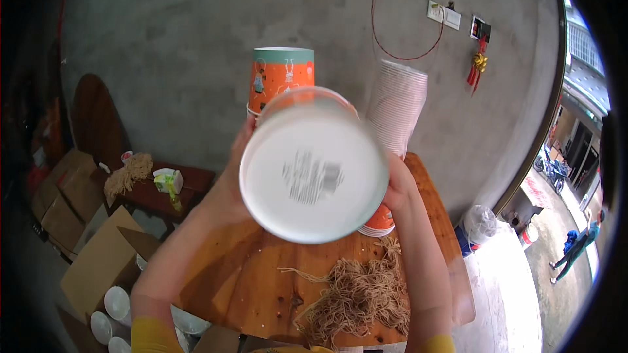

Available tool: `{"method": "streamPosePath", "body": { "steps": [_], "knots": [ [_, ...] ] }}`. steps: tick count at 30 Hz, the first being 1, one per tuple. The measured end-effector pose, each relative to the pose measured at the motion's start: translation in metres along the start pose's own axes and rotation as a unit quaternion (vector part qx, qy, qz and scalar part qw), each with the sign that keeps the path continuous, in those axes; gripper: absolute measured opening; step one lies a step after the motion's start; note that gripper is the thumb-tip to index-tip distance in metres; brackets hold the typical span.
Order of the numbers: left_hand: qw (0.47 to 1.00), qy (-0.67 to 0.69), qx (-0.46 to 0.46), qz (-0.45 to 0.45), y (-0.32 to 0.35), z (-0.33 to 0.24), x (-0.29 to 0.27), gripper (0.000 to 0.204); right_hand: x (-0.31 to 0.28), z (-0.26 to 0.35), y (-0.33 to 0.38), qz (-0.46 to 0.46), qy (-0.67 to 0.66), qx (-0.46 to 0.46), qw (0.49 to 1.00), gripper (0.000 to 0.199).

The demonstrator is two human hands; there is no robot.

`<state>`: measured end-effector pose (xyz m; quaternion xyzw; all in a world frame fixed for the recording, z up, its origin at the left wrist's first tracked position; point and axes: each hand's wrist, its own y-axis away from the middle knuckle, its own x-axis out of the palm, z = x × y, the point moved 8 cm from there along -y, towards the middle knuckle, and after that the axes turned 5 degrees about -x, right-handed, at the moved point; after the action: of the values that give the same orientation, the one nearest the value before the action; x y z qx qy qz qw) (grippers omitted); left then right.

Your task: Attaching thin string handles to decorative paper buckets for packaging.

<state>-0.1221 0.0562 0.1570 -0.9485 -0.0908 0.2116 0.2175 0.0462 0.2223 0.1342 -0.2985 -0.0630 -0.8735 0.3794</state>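
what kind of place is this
Probably a small packing workshop with bare concrete walls: a stack of orange paper cups, a tall stack of clear lids, dried noodles on a wooden table, cardboard boxes alongside.

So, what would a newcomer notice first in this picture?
First the white bowl, held up at centre with its round bottom to the camera, between left hand and right hand. Behind it rise cup stacks; below, tan noodles lie on the wooden table.
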Motion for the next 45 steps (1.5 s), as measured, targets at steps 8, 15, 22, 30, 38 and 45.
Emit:
{"method": "streamPosePath", "body": {
  "steps": [8, 15, 22, 30, 38, 45],
  "knots": [
    [0.946, -0.06, 0.249, -0.201, -0.096, -0.071, -0.088, 0.124, 0.071, 0.071, -0.058, 0.077, -0.077, -0.107, 0.988, 0.016],
    [0.957, -0.03, 0.145, -0.249, -0.151, -0.058, -0.124, 0.12, 0.098, 0.093, -0.084, 0.09, 0.286, -0.182, 0.937, 0.036],
    [0.969, -0.014, 0.082, -0.232, -0.178, -0.013, -0.144, 0.104, 0.105, 0.088, -0.108, 0.057, 0.385, -0.193, 0.901, 0.051],
    [0.978, -0.048, 0.035, -0.198, -0.168, -0.004, -0.134, 0.092, 0.096, 0.09, -0.132, 0.051, 0.424, -0.183, 0.886, 0.064],
    [0.968, -0.054, -0.027, -0.243, -0.165, 0.029, -0.141, 0.095, 0.093, 0.067, -0.147, 0.057, 0.447, -0.143, 0.881, 0.065],
    [0.966, -0.05, -0.032, -0.251, -0.145, 0.06, -0.13, 0.083, 0.077, 0.037, -0.138, 0.064, 0.459, -0.123, 0.877, 0.066]
  ]
}}
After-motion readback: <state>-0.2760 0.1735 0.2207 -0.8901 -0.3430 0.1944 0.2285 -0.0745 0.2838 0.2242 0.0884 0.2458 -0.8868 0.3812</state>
